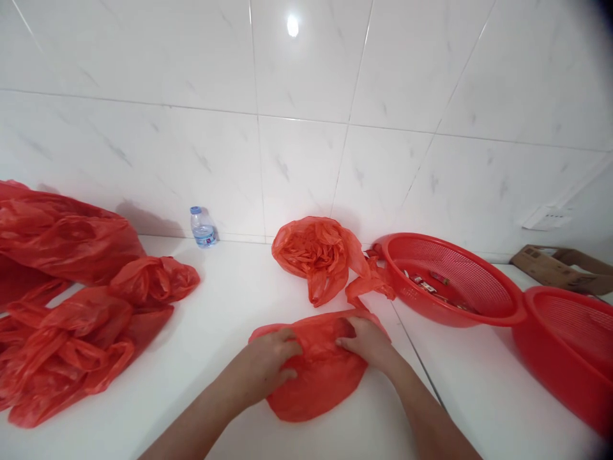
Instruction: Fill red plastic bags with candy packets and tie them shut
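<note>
A red plastic bag (316, 390) lies spread on the white table in front of me, wrinkled across its middle. My left hand (271, 364) rests at its left side, with curled fingers gripping the thin plastic and the thumb lower down. On the right side, my right hand (368, 342) holds the same bag between thumb and fingers. Its fingertips are partly covered by the red film. Just beyond lies a crumpled heap of red plastic bags (313, 249), with a loose strip trailing right towards a basket.
Large piles of red bags (71, 345) fill the left side. A small water bottle (204, 228) stands by the tiled wall. At right are a red basket (498, 306) holding small packets, a second red basket (555, 358) and a cardboard box (550, 271). A seam crosses the table.
</note>
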Motion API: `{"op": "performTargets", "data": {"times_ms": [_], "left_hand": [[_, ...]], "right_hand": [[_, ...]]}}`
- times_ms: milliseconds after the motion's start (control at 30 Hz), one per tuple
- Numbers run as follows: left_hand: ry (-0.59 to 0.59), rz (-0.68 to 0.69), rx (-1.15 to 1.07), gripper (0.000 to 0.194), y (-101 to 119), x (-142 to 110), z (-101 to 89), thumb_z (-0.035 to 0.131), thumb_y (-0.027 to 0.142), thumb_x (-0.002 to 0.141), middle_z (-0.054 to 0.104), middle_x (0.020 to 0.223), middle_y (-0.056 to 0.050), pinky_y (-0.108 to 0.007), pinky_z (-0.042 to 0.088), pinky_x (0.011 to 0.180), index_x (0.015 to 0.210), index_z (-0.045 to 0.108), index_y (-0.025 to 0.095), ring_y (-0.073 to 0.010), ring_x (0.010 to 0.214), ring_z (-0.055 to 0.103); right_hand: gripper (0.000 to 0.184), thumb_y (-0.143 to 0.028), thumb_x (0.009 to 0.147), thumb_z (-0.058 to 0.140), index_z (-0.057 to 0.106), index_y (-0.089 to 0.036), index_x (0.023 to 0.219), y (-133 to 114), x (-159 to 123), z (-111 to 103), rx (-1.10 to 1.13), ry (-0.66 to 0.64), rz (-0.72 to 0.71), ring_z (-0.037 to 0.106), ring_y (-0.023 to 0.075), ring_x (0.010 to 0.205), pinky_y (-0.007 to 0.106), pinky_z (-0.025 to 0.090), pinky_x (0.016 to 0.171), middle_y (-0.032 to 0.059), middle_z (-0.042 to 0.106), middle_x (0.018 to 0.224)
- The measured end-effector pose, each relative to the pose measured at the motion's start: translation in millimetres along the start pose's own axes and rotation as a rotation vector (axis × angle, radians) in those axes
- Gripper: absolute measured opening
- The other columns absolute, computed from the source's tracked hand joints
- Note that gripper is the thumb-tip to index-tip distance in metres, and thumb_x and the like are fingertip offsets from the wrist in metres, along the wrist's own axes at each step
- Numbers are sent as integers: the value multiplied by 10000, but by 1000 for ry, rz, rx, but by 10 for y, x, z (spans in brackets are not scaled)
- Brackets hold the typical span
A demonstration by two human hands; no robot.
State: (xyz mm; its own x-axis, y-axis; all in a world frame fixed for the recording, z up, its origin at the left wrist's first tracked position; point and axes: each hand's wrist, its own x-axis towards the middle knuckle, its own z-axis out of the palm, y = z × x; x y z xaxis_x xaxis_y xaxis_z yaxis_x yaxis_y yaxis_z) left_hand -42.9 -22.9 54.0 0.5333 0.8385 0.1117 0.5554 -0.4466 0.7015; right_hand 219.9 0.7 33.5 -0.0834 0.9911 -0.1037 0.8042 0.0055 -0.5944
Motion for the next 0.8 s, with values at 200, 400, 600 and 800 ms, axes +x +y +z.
{"op": "performTargets", "data": {"times_ms": [200,400,600,800], "left_hand": [[448,-34,356,436,-226,118,118,568,293,777,494,1298,-110,-482,352,976,1208,535,236,-313,1200,425],[348,-344,-69,245,-573,111,154,461,307,805,661,953,-29,-348,451,853,962,630,225,-215,913,599],[316,-380,-268,229,-513,105,57,480,360,790,679,886,2,-287,465,759,893,637,230,-198,834,619],[277,-383,-239,229,-515,129,67,479,341,773,685,875,2,-288,469,771,875,651,231,-200,841,626]], "right_hand": [[293,-363,735,611,637,-170,954,75,14,115,-105,45,-60,611,213,878,296,441,747,72,669,957],[352,-272,860,462,581,-188,1181,0,-165,243,-213,152,-258,572,233,1070,358,439,918,97,623,1167],[298,-247,884,422,610,-230,1115,-12,-468,11,-68,589,-477,600,200,986,354,473,883,92,645,1066],[625,-452,877,391,232,-209,1430,321,84,-476,76,492,110,633,206,725,343,497,665,52,657,865]]}}
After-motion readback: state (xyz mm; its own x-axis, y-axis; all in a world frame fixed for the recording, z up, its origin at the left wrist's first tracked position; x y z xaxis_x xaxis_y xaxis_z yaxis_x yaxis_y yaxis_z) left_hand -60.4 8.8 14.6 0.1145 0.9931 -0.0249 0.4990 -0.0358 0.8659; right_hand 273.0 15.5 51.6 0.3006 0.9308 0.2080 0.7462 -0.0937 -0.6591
